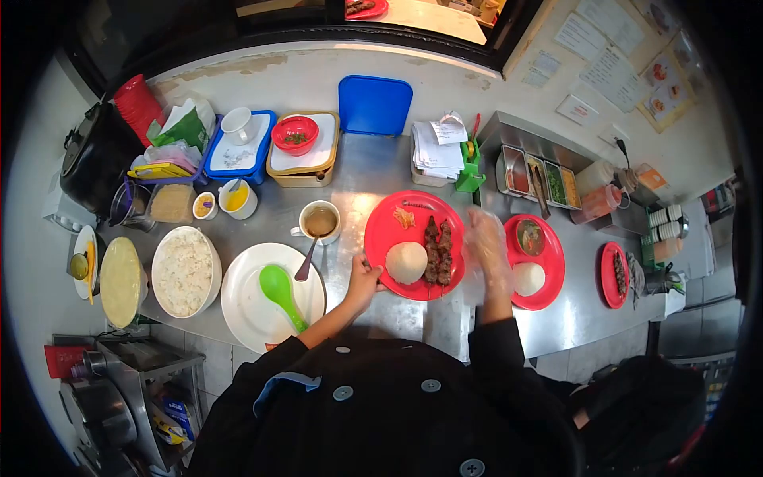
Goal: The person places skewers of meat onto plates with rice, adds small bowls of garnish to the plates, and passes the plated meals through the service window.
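My left hand (365, 282) is bare and grips the lower left rim of a red plate (385, 226), thumb on top. On this plate sit a rice mound (406, 262), meat skewers (431, 253) side by side, and a small heap of orange shreds (404, 217). My right hand (487, 250), in a clear plastic glove, is at the plate's right edge; its fingers are blurred, and whether they touch the rim is unclear. Just right of it, another red plate (550, 274) carries a rice mound (528, 279) and a bowl of soup (530, 237).
Left are a white plate (238, 298) with a green rice paddle (278, 290), a rice bowl (185, 274) and a cup (320, 221) with a spoon. Behind stand lidded tubs (304, 163) and a paper-filled container (435, 151). Topping trays (540, 179) and a third red plate (610, 278) lie right.
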A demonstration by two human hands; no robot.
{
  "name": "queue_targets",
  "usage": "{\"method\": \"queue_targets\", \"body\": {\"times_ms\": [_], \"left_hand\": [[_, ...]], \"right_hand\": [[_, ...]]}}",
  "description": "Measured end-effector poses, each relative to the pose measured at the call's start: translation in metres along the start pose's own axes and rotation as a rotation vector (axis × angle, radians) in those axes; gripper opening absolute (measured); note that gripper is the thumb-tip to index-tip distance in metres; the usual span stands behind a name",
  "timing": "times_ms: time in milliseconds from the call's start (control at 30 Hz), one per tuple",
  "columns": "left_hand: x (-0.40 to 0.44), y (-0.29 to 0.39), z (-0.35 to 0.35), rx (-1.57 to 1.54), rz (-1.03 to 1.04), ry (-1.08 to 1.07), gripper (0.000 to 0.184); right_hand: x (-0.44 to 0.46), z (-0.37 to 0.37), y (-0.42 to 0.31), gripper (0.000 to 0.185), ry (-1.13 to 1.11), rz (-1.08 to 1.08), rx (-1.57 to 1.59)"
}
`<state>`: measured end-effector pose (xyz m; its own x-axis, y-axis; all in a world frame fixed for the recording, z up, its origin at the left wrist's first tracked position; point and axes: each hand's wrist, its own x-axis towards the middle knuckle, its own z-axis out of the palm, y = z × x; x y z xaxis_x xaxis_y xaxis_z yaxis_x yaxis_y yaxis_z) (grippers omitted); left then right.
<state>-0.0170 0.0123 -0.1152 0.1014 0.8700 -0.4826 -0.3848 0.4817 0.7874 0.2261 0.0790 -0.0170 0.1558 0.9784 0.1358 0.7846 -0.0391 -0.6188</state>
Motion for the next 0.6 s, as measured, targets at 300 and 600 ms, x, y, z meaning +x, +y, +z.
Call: {"method": "queue_targets", "body": {"times_ms": [300,600], "left_hand": [[-0.035,0.053,0.012,-0.084,0.105,-0.139,0.048],[-0.114,0.206,0.036,-0.063,0.186,-0.285,0.053]], "right_hand": [[-0.106,-0.042,-0.029,0.030,0.359,0.184,0.020],[-0.077,-0.108,-0.119,0.036,0.009,0.219,1.279]]}}
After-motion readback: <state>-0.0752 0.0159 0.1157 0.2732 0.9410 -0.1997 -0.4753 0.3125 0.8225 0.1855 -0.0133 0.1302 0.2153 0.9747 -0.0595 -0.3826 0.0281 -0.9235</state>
